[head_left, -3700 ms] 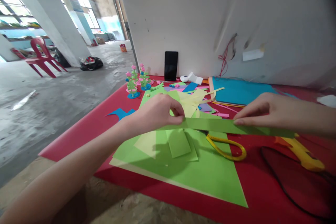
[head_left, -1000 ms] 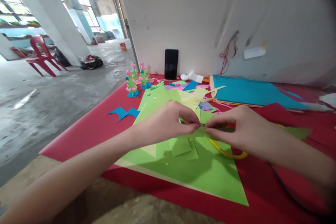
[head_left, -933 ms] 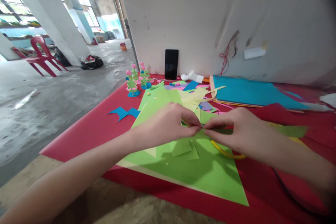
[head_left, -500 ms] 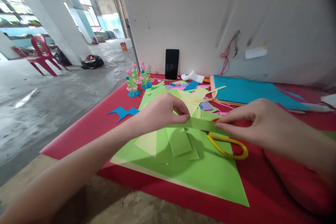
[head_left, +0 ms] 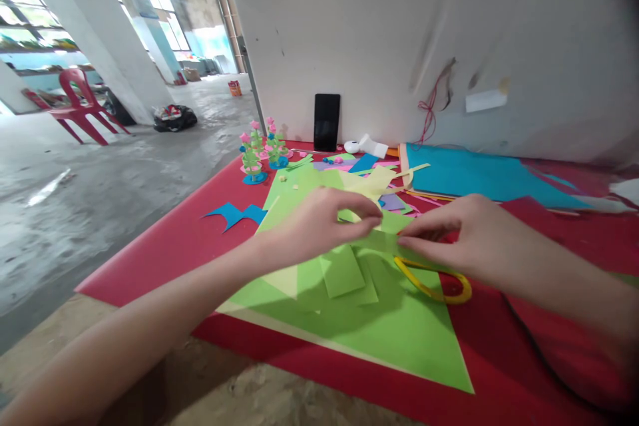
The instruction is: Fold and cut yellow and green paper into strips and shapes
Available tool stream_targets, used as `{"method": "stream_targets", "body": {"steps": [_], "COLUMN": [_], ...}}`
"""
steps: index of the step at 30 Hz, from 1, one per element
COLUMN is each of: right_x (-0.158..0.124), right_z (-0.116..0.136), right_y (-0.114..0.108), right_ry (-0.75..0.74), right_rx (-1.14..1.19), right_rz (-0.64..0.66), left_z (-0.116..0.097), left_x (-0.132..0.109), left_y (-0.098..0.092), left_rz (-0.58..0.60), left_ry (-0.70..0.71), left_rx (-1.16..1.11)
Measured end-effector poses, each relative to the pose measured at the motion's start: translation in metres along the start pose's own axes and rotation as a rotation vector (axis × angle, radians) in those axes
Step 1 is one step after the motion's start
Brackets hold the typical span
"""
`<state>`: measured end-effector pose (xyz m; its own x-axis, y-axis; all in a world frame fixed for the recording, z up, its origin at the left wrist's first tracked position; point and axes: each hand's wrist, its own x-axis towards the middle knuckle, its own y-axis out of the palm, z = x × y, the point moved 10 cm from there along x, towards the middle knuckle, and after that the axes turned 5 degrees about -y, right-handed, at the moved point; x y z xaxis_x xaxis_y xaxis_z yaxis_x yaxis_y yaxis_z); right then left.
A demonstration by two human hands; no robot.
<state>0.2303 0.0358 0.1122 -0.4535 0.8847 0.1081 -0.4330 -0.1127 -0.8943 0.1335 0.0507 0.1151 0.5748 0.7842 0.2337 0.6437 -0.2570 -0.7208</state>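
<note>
A light-green paper strip (head_left: 385, 240) spans the short gap between my two hands, above the green sheets. My left hand (head_left: 334, 216) pinches its left part between thumb and index finger, the tips slightly blurred. On the right end, my right hand (head_left: 454, 229) closes thumb and fingers in a pinch. Below lie small green paper rectangles (head_left: 343, 273) on a large green sheet (head_left: 399, 339). Yellow-handled scissors (head_left: 433, 289) rest under my right hand, their blades hidden.
Small paper plants (head_left: 253, 163) stand at the back left near blue scraps (head_left: 234, 214). A black phone (head_left: 327, 123) leans on the white wall (head_left: 389, 33). Blue sheets (head_left: 464, 173) lie at the back right. The red tabletop (head_left: 164, 239) ends at the left and front edges.
My left hand has moved right and slightly up, towards my right hand, which has shifted a little left. Less of the strip now shows between them.
</note>
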Motion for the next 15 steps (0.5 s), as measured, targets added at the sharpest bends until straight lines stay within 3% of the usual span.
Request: {"method": "stream_targets", "body": {"steps": [2,4,9,15], "right_x": [0.001,0.002,0.001,-0.002], "right_z": [0.007,0.012,0.013,0.008], "right_y": [0.010,0.013,0.007,-0.006], "right_ry": [-0.003,-0.014,-0.001,0.007], "right_rx": [-0.024,-0.057,-0.088,-0.082], "right_rz": [0.052,0.050,-0.025,-0.096], "left_z": [-0.010,-0.012,-0.014,0.001], "left_x": [-0.005,-0.007,-0.008,-0.003], "left_y": [0.016,0.021,0.008,-0.002], "left_rz": [0.054,0.042,-0.085,-0.118], "left_ry": [0.015,-0.008,0.004,-0.047], "left_rx": [0.003,0.064,0.198,0.206]}}
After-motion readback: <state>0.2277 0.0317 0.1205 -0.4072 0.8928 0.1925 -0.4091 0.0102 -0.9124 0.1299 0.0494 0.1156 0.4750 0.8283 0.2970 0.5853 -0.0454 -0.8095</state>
